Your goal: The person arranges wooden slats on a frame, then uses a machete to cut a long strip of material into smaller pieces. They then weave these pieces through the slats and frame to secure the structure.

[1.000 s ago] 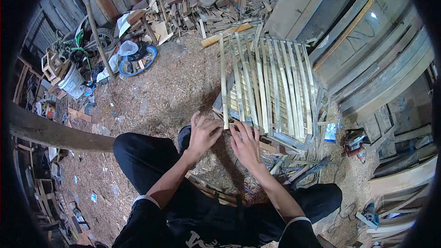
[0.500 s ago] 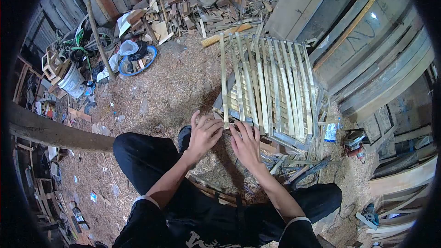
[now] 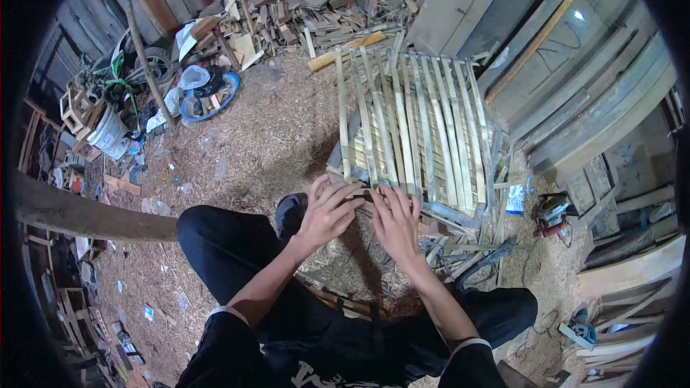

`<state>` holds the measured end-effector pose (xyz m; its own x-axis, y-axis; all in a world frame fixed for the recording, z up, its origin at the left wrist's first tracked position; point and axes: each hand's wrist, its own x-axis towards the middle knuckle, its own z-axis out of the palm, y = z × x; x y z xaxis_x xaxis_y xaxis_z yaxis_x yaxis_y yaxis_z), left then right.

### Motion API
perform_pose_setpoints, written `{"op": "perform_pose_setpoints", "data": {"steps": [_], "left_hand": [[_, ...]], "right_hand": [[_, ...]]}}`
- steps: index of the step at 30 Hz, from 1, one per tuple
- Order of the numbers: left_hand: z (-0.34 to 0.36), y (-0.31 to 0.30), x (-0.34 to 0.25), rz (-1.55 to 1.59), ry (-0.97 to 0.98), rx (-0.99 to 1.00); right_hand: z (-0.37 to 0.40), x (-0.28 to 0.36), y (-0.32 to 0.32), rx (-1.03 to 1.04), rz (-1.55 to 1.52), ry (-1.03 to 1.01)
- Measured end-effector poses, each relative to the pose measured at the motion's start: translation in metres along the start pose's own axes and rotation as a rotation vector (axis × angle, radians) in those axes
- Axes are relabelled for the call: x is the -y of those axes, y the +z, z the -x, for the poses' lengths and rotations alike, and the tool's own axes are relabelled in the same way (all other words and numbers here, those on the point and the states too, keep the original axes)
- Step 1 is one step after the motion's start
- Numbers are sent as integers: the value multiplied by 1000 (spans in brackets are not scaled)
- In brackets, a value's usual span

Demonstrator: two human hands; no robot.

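A row of long pale wooden strips [image 3: 402, 122] lies side by side on a low stack at centre right. At the near ends of the leftmost strips are both hands. My left hand [image 3: 329, 210] has its fingers bent over a small dark piece. My right hand [image 3: 395, 221] is beside it, its fingertips on the near end of a strip. What lies under the fingers of either hand is mostly hidden.
Scrap wood [image 3: 309, 18] is heaped at the back. A blue basin [image 3: 231, 98] and white bucket [image 3: 109, 133] stand at the left, near a wooden beam [image 3: 93, 212]. Power tools [image 3: 555, 217] lie right, by leaning boards [image 3: 460, 0].
My right hand has moved slightly right along the near ends of the strips, and my left hand has come a little right too. The view has shifted slightly.
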<state>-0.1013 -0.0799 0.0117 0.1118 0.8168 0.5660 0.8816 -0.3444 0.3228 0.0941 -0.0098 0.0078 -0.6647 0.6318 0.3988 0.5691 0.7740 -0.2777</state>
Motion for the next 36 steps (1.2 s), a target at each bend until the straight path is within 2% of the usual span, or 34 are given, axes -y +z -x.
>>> {"op": "perform_pose_setpoints", "data": {"steps": [4,6,10,16,18,19,20,22,23,25,26,28,32,33,34,36], "left_hand": [[-19,11,-10,162,24,33],[-26,17,-20,191,77,46],[-30,37,-39,237,102,128],[-16,73,-66,298,209,290],[0,85,-71,288,235,368],[16,96,-69,290,233,418],[33,107,-69,290,233,423],[60,124,-66,215,81,548],[75,134,-60,172,8,618],[87,135,-55,170,-55,630],[94,135,-53,171,-117,640],[98,135,-47,166,-110,633],[102,133,-33,141,-104,601],[102,128,-32,136,-111,602],[98,123,-33,138,-104,565],[86,116,-37,154,-98,514]], "right_hand": [[10,-20,-19,-60,69,63],[19,-31,-31,-163,128,99],[41,-47,-64,-182,101,202],[113,-74,-50,-285,128,279],[148,-76,-24,-208,96,253],[159,-67,-24,-69,36,263],[172,-62,-13,-69,33,266],[201,-66,42,135,-22,329],[208,-65,65,133,-26,325],[217,-61,98,361,-8,502],[221,-60,108,366,-13,499],[226,-59,125,603,-30,631],[228,-64,151,697,-195,656],[226,-57,146,574,-176,623],[216,-51,132,576,-175,620],[198,-45,99,407,-35,426]]}}
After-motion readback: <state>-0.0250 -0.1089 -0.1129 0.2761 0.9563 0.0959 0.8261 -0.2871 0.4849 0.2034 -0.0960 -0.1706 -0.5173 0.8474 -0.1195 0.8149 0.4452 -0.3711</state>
